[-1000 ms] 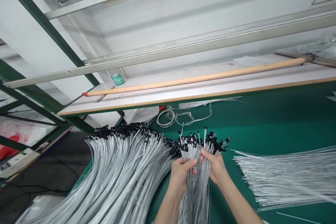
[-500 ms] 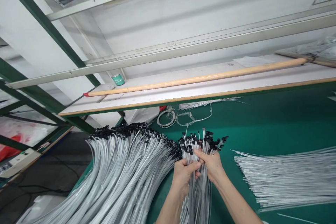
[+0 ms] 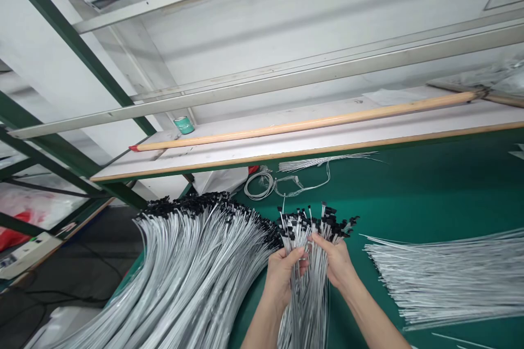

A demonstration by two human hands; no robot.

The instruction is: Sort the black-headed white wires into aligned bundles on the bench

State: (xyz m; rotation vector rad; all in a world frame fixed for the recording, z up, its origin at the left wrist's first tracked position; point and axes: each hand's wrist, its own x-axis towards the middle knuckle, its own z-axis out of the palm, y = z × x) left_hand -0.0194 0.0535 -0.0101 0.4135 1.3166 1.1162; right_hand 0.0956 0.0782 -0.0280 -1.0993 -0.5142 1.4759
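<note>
A bundle of thin grey cables (image 3: 307,305) with small black connectors at the upper ends runs down between my hands. My left hand (image 3: 280,275) is closed round the left part of the bundle, thumb across its front. On the right part, just below the black connectors, my right hand (image 3: 338,262) grips with its thumb pressed on the strands. The two parts stand slightly apart at the top. To the left lies a much larger pile of the same cables (image 3: 192,272), its black ends toward the shelf.
On the right, a flat stack of grey cables (image 3: 458,278) lies on the green table (image 3: 347,188). A coiled cable (image 3: 260,184) and a thin bunch of wires (image 3: 319,162) sit under the shelf (image 3: 229,155). The shelf holds a wooden pole (image 3: 303,124) and a green can (image 3: 184,125).
My hands have moved apart a little. The right hand shifted right and down with its strands, and the left slid slightly left, opening a gap between the two parts of the bundle.
</note>
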